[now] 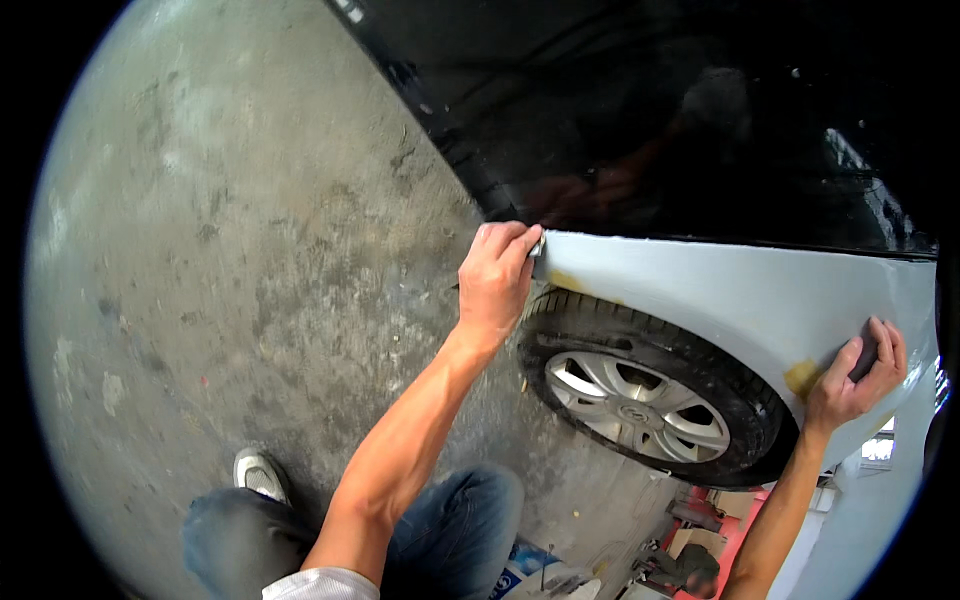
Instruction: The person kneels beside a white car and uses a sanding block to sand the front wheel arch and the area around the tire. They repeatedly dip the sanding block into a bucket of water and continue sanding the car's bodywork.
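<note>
A pale grey primed car fender (690, 275) curves over a wheel (640, 410) with a black tyre and silver spokes. Yellowish patches mark the fender near each of my hands. At its lower left corner, below the black door (640, 130), my left hand (495, 275) is closed in a pinch. A small greyish edge shows at its fingertips; what it belongs to is unclear. My right hand (858, 385) rests on the fender's surface beyond the wheel. Its thumb and fingers are curled around a dark flat pad (866, 358), partly hidden by them.
Stained concrete floor (240, 250) spreads out on the left. My bent legs in jeans (455, 530) and one light shoe (262, 474) are below. Near the lower right lie a blue-and-white bag (520, 565) and several tools or parts beside something red (735, 510).
</note>
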A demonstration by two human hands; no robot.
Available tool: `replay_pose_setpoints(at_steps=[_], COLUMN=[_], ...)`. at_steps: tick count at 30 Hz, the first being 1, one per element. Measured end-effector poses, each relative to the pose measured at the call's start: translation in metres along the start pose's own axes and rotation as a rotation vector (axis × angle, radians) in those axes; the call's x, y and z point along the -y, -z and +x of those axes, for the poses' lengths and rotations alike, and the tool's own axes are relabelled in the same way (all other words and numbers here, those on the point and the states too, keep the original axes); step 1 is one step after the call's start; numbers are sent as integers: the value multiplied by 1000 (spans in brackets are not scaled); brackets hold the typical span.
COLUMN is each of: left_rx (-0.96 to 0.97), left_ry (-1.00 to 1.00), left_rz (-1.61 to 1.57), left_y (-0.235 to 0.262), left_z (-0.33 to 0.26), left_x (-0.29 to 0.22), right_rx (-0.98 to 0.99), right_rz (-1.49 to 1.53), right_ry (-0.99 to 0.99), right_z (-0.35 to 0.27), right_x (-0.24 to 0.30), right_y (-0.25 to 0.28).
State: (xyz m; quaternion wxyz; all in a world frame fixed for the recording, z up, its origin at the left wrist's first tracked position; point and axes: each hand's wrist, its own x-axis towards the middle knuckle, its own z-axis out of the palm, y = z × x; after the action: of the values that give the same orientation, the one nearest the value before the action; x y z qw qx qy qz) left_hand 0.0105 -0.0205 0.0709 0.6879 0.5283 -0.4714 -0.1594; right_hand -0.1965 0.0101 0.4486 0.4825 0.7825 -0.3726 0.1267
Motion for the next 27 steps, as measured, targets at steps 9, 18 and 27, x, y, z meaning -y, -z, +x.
replay_pose_setpoints(at_steps=[9, 18, 27], left_rx=[22, 14, 89], left_ry=[39, 1, 56], left_rz=[41, -25, 130], left_y=[0, 0, 14], left_z=[-7, 2, -8], left_x=[6, -15, 22], right_rx=[4, 1, -9], right_rz=[-33, -16, -7], right_ry=[48, 30, 0], right_z=[2, 3, 4], right_x=[-3, -1, 4], right_y=[1, 0, -2])
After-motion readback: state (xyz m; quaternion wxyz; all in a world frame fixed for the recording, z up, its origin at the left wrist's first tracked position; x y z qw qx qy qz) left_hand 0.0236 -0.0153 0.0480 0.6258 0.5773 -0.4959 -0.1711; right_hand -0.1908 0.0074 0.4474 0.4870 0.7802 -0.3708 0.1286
